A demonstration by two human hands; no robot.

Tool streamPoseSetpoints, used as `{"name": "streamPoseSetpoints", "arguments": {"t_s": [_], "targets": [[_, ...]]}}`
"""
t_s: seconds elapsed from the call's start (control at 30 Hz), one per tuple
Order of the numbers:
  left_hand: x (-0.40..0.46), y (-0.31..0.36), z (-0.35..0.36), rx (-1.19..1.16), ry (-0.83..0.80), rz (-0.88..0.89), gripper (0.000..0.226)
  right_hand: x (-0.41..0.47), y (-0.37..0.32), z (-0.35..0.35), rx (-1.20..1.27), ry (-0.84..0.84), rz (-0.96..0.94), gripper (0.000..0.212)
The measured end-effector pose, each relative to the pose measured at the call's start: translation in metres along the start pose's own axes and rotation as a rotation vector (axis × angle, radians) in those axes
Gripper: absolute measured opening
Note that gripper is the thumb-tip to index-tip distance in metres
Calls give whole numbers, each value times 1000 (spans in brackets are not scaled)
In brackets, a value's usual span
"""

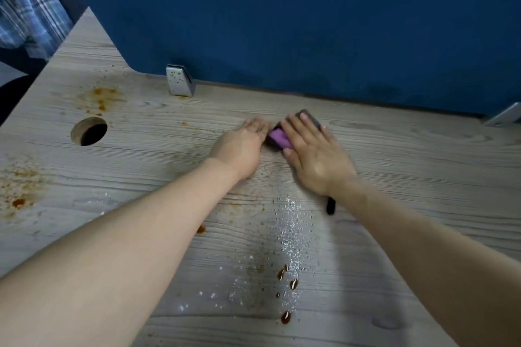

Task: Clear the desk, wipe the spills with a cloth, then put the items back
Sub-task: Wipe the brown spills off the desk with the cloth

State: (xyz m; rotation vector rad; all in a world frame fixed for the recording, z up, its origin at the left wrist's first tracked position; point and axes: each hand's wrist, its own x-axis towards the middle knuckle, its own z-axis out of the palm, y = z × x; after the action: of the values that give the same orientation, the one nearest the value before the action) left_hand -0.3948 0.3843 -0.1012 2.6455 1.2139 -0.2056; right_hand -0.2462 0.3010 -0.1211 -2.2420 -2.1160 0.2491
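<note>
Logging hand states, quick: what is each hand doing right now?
Left hand: open, flat on the desk.
Right hand: open, fingers pressing the purple sponge.

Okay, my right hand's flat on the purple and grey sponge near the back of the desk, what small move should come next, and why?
Probably draw the sponge toward you under the right hand, into the white droplets and brown drips near the desk's front. That mess looks unwiped. The left hand rests flat beside it.
</note>
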Motion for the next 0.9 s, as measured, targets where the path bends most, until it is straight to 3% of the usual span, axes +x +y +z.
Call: {"name": "streamPoseSetpoints", "arguments": {"t_s": [0.23,0.4,0.53,0.73,0.9], "targets": [[-11,-17,1,-85,36,23,57,17,-2,0,-15,-16,136,57],[-39,-37,8,-88,37,-31,54,-33,-44,9,18,-15,-34,62],[-43,-37,10,-131,-19,-53,63,-25,-31,4,3,-38,-89,63],[-46,-32,5,-144,-71,-71,70,24,-15,-2,-12,-49,103,56],[-42,-35,6,-139,-82,-37,61,-27,-47,7,8,-28,-33,58]]}}
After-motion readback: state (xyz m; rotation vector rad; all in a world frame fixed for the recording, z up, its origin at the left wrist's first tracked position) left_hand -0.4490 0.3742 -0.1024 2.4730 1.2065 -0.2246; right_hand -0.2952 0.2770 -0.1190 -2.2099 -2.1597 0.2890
